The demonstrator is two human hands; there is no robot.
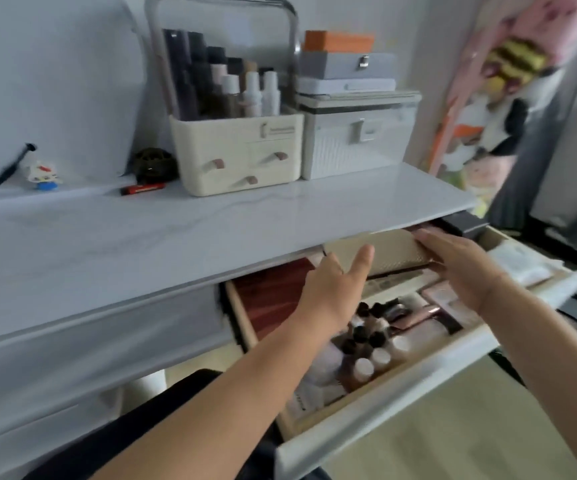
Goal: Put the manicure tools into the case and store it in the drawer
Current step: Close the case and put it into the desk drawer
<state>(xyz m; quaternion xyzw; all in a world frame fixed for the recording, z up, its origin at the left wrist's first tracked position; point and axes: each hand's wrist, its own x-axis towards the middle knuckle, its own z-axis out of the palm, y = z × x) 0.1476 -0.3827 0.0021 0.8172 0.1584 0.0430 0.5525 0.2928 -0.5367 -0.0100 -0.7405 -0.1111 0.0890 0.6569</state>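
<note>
**Case**: one, beige, textured. It lies flat at the back of the open drawer, partly under the counter's front edge. No manicure tools are in sight; presumably they are inside it.

**Hands:** two.
- Right hand: fingers straight, laid flat on the case's right end, gripping nothing.
- Left hand: open, fingers spread, at the case's left end. Contact cannot be told.

**Step in hand (judged):** seating the case at the drawer's back.
- Press it level with both palms until it sits below the counter's edge, so nothing catches.
- Clear both hands before pushing the drawer front.

**Drawer contents:**
- One red-brown flat piece along the left side.
- Three white-capped bottles near the front edge.
- Dark-capped bottles in a cluster, count unsure.
- One pink tube.

**Counter, back edge:**
- One organiser with three pulls.
- One white box carrying three stacked smaller boxes.
- One red marker.
- One small figure.
</note>
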